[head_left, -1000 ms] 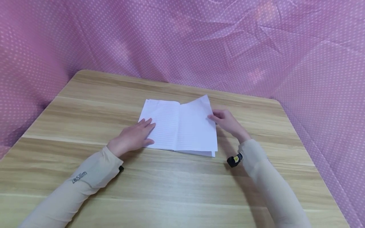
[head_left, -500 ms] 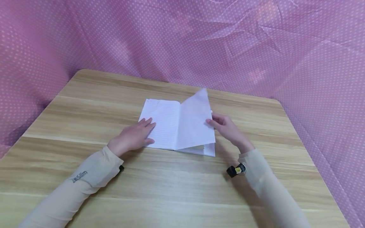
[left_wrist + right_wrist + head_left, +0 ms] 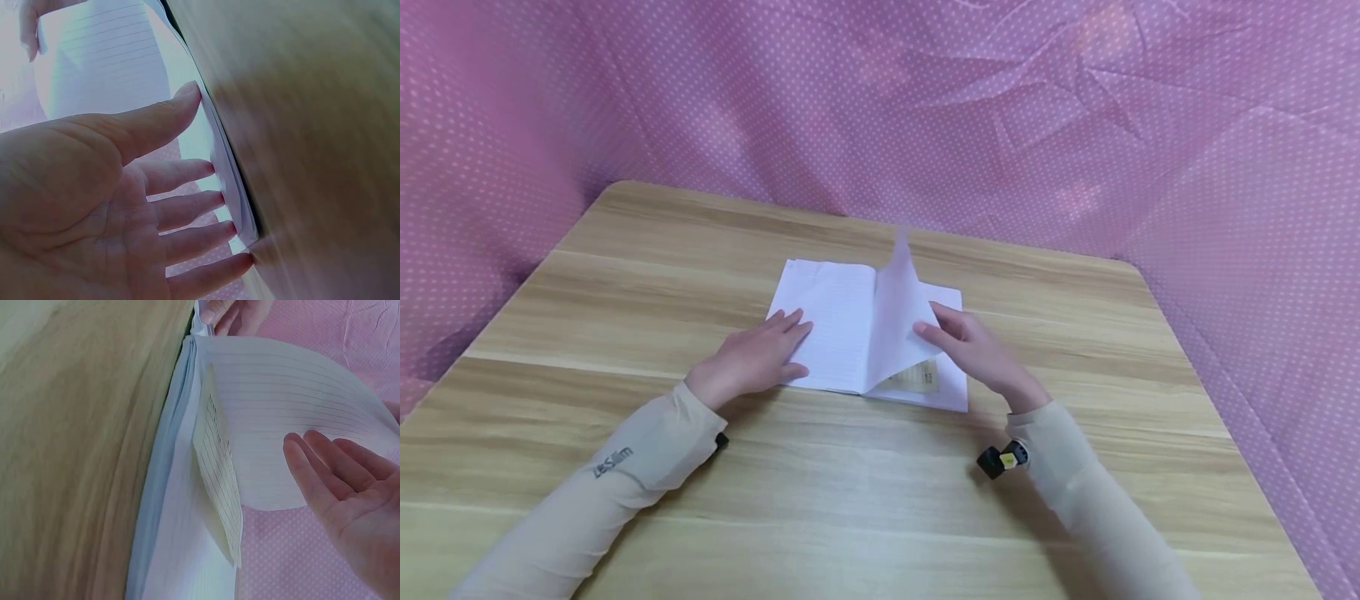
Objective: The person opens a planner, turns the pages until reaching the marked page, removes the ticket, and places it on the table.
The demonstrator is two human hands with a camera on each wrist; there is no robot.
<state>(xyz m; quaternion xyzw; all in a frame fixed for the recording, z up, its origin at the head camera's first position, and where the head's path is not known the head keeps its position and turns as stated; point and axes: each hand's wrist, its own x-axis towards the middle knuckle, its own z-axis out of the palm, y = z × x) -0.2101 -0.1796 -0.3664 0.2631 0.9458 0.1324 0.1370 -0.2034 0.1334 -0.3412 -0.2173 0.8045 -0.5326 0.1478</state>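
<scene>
Wooden table [image 3: 625, 275]: open lined notebook [image 3: 831, 321], left hand [image 3: 748, 360] flat on it, right hand [image 3: 973, 354] relaxed, lifting page [image 3: 898, 312].

Long beige sleeves [image 3: 625, 475] to both wrists, small grey lettering on the left; black wrist camera [image 3: 1000, 460] with yellow mark on the right.
</scene>
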